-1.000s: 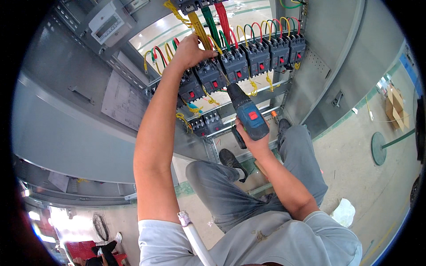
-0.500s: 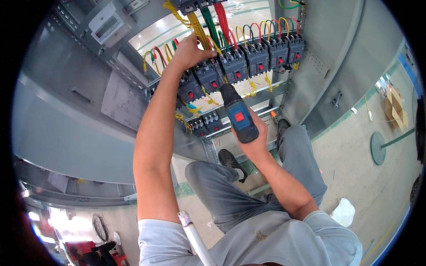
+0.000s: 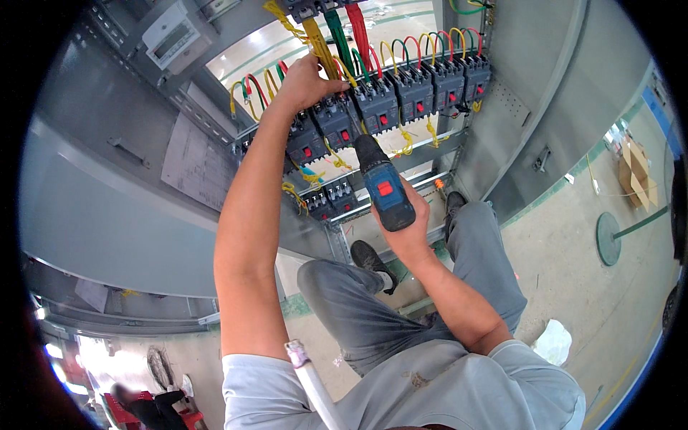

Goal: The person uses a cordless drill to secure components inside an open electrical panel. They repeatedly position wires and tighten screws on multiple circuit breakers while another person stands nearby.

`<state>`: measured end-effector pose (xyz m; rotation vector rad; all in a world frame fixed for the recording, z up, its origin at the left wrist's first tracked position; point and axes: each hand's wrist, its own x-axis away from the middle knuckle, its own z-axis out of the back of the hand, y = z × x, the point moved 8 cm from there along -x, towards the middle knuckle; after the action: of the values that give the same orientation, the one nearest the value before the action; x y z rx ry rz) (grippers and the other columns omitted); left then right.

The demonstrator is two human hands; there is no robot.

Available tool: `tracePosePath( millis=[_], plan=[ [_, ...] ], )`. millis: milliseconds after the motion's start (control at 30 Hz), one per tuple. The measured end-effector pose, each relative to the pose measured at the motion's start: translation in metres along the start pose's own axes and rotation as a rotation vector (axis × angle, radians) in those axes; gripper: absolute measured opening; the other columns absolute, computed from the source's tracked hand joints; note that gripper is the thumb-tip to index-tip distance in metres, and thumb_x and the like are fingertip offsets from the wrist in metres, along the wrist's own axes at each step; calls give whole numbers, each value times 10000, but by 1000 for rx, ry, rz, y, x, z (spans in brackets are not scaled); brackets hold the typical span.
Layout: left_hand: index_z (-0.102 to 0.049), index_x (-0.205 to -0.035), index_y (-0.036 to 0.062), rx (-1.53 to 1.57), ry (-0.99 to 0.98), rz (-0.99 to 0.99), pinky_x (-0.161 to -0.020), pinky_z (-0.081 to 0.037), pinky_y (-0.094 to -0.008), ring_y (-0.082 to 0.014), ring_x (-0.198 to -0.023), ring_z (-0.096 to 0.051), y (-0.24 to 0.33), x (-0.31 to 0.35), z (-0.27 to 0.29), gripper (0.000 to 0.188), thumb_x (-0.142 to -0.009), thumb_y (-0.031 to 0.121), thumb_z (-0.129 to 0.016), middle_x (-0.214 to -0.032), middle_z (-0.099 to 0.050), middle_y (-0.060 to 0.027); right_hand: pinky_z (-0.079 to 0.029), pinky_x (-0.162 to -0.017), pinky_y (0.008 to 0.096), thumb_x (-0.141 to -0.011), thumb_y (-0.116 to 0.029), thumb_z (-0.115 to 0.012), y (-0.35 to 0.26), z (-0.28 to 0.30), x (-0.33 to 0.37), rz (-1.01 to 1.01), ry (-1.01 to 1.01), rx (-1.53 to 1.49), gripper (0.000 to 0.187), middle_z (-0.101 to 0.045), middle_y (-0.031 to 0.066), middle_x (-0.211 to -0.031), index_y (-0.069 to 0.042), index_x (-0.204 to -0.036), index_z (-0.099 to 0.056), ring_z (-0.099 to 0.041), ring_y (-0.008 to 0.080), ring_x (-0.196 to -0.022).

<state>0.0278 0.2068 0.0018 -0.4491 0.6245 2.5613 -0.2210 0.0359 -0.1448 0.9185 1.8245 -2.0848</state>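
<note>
My right hand (image 3: 414,231) is wrapped round the grip of a blue and black cordless drill (image 3: 394,192) with a red patch on its back end. The drill's thin bit points up into the top of a dark grey circuit breaker (image 3: 334,123) with a red switch; its tip is too small to make out. Above that breaker, my left hand (image 3: 304,87) closes round the lower part of a bundle of yellow wires (image 3: 316,39), thumb stretched to the right across their ends. Green wires (image 3: 338,39) and red wires (image 3: 359,32) hang just right of the bundle.
More breakers (image 3: 414,97) with looped coloured wires run along the rail. Smaller breakers (image 3: 340,195) sit lower down. Grey cabinet walls (image 3: 516,79) enclose both sides; a meter (image 3: 170,37) is at upper left. A cardboard box (image 3: 635,172) stands on the floor at right; another person (image 3: 154,410) is at lower left.
Both hands keep their places, with the drill almost still at the breaker. The person at lower left has shifted and shows more fully.
</note>
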Motion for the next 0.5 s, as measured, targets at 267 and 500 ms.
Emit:
tracePosePath(
  millis=[267,500],
  plan=[
    [-743,-1144,17,3,12,5,-951,-561,-429,-361,-1064,-726,3,1,1,622,-697,406,-933,-1119,-756,-213,-540,-883,334,-804,-2,-827,0,-3,-3,-3,-9,-4,463,-720,121,-1042,38,-1232,-652,-689,194,-929],
    [-748,-1153,8,24,-17,36,-963,-547,-415,-321,-1072,-718,3,0,0,623,-711,409,-927,-1135,-755,-190,-539,-883,320,-819,-2,-815,0,-3,-9,-50,-17,-31,454,-726,102,-1025,31,-1242,-656,-670,145,-923]
  ],
)
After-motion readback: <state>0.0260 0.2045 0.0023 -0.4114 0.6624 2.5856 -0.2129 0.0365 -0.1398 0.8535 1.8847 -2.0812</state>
